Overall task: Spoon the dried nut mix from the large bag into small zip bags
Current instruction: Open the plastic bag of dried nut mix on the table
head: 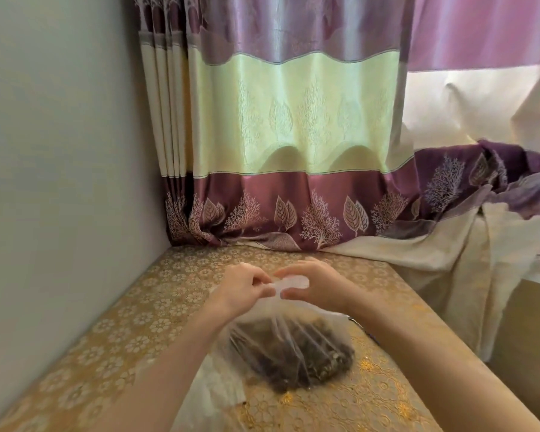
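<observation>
A large clear plastic bag (290,347) full of dark dried nut mix lies on the gold-patterned table (122,332). Its top is gathered into a twisted neck (290,283) between my two hands. My left hand (242,286) pinches the neck from the left with curled fingers. My right hand (317,286) grips it from the right. A small stack of clear plastic, maybe small zip bags (212,391), lies under my left forearm, partly hidden. No spoon is clearly visible.
A grey wall (60,182) borders the table on the left. Purple and cream curtains (293,135) hang behind, their hem resting on the table's far edge. Cream cloth (449,260) drapes over the right side. A thin dark object (363,330) pokes out beside the bag.
</observation>
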`<state>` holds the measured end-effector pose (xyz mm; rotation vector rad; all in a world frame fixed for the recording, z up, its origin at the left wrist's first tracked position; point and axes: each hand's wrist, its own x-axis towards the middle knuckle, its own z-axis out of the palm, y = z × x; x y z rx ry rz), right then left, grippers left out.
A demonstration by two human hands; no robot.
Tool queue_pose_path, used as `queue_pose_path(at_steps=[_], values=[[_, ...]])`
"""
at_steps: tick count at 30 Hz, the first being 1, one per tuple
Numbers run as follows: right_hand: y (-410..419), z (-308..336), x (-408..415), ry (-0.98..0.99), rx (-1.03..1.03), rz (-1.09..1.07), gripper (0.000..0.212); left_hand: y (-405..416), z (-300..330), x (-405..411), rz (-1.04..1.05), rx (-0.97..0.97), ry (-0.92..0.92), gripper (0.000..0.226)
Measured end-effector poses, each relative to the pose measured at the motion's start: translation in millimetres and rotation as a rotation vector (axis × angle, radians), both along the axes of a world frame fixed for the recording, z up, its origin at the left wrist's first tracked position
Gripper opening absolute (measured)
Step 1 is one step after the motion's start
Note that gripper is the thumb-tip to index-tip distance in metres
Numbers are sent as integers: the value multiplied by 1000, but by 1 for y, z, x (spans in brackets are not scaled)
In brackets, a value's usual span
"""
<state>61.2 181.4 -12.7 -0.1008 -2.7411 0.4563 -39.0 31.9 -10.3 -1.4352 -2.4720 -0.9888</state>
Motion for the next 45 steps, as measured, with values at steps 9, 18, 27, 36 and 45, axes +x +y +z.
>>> queue_pose_path(at_steps=[9, 18, 27, 36, 45], values=[[15, 12, 12, 310, -566, -156, 18, -20, 13, -16, 103, 253, 93, 12], [41, 4, 19, 437, -989, -369, 17, -34, 10, -48, 275, 436, -276, 20], [4, 1, -1, 223, 196, -178, 26, -6, 29, -22, 83, 78, -77, 13], [54, 5, 23, 589, -1024, -435, 19, -47, 34, -59, 335, 676, -294, 28], [-9, 15, 24, 514, -832, -220, 30, -50, 33, -36, 283, 480, -431, 55]])
